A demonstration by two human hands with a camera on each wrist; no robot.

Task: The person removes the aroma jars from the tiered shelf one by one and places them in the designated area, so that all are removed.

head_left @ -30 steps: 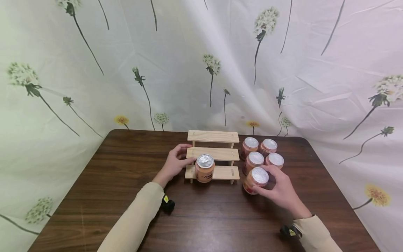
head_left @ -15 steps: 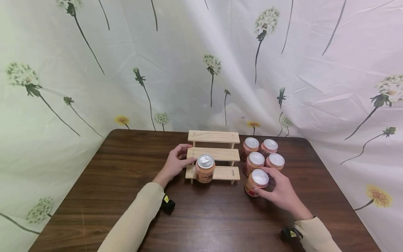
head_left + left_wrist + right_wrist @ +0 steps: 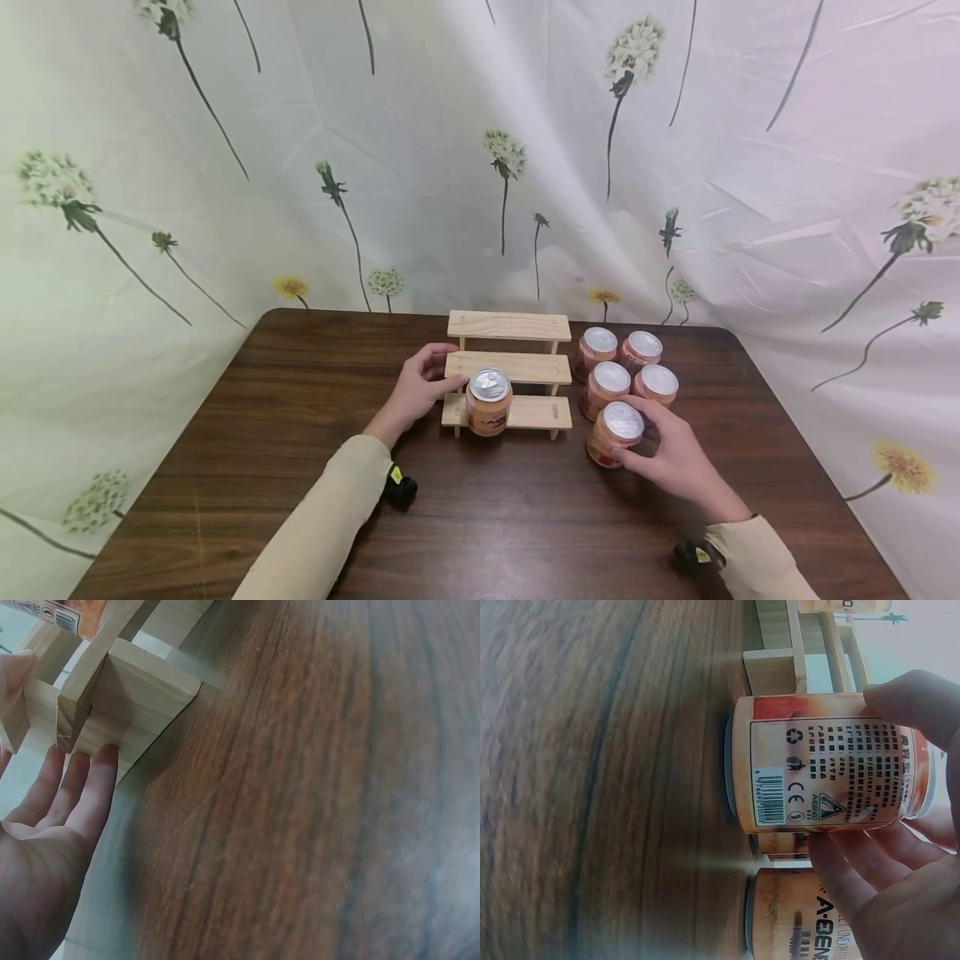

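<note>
My right hand (image 3: 671, 450) grips an orange can (image 3: 615, 435) with a silver lid, upright at the front of the can group. Its label with a barcode faces the right wrist camera, thumb on one side of the can (image 3: 817, 765) and fingers on the other. Whether its base touches the table cannot be told. On the left, my left hand (image 3: 416, 385) holds the left end of a three-step wooden rack (image 3: 536, 367), thumb in front and fingers (image 3: 97, 784) against the side. Another orange can (image 3: 489, 404) stands on the lowest step, near my left thumb.
Several more orange cans (image 3: 609, 382) stand close together right of the rack, just behind my right hand. Dark wood tabletop (image 3: 495, 525) stretches toward me. A flower-patterned cloth (image 3: 450, 167) hangs behind the table's back edge.
The can in my right hand has shifted slightly right and toward me, away from the can behind it. My left hand and the rack stay put.
</note>
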